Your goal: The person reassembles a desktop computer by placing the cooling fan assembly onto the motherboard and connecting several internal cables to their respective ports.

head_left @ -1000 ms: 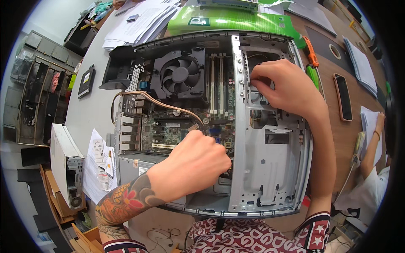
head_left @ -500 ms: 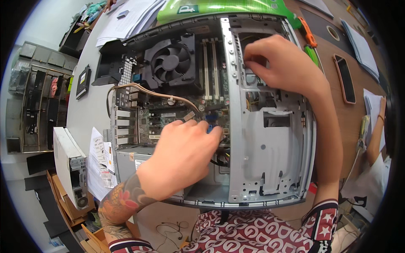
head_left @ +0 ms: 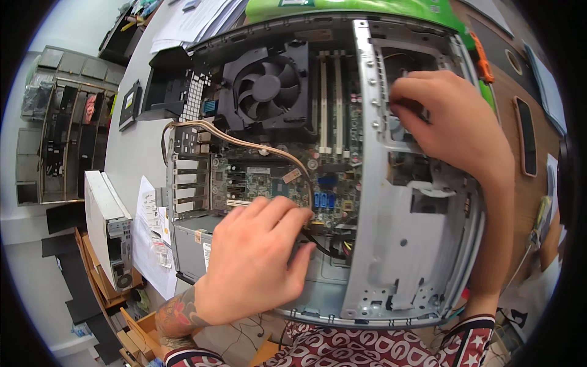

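A desktop computer case (head_left: 403,287) lies opened in front of me, its motherboard (head_left: 257,177) and black cooling fan (head_left: 266,88) exposed. My left hand (head_left: 260,251) is over the lower part of the board, thumb spread away from the bent fingers. Its index fingertip is beside a brown-and-black cable (head_left: 287,153) that crosses the board; whether it touches is unclear. Blue sockets (head_left: 324,200) show just above that fingertip. At the metal drive bay, my right hand (head_left: 449,119) has thumb and fingers curled together, hiding whatever they hold.
Papers (head_left: 199,24) and a green package (head_left: 361,13) lie behind the case. To the right are an orange-handled tool (head_left: 483,61) and a phone (head_left: 524,134). A white slim computer unit (head_left: 107,226) stands at the left, near a black drive (head_left: 129,105). Another person's arm (head_left: 552,241) shows far right.
My left hand has drawn back from the blue sockets, uncovering them, and its thumb has spread. My right hand keeps its place at the drive bay. The whole view has shifted.
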Motion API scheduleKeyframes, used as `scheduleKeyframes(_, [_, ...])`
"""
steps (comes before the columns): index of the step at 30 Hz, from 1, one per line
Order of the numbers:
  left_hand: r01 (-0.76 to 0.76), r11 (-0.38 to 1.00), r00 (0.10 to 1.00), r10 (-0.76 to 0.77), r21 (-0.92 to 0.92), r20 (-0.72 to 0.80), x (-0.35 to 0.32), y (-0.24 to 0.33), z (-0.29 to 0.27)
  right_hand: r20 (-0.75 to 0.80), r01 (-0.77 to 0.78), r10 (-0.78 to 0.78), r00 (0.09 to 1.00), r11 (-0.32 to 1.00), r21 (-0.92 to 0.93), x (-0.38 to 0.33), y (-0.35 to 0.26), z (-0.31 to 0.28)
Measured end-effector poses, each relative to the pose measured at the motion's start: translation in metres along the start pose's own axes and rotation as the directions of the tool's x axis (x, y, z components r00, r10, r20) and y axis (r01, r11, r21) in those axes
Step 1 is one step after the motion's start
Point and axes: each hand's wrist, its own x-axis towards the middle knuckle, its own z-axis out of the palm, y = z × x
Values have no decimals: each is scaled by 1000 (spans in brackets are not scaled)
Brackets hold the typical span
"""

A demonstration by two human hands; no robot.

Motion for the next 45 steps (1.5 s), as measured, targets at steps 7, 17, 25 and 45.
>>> scheduleKeyframes(7, [82, 986, 996, -85, -145, -13, 3, -4, 4, 129, -47, 32, 991, 992, 118, 7, -1, 4])
scheduleKeyframes(17, [-24, 998, 994, 18, -54, -111, 3, -19, 11, 206, -161, 138, 969, 982, 98, 16, -5, -7])
scheduleKeyframes(25, [58, 992, 996, -49, -109, 81, 4, -2, 1, 143, -69, 56, 988, 993, 92, 8, -6, -6])
scheduleKeyframes(45, [-446, 847, 881, 359, 288, 307, 39, -2, 22, 147, -57, 65, 987, 997, -58, 7, -8, -3])
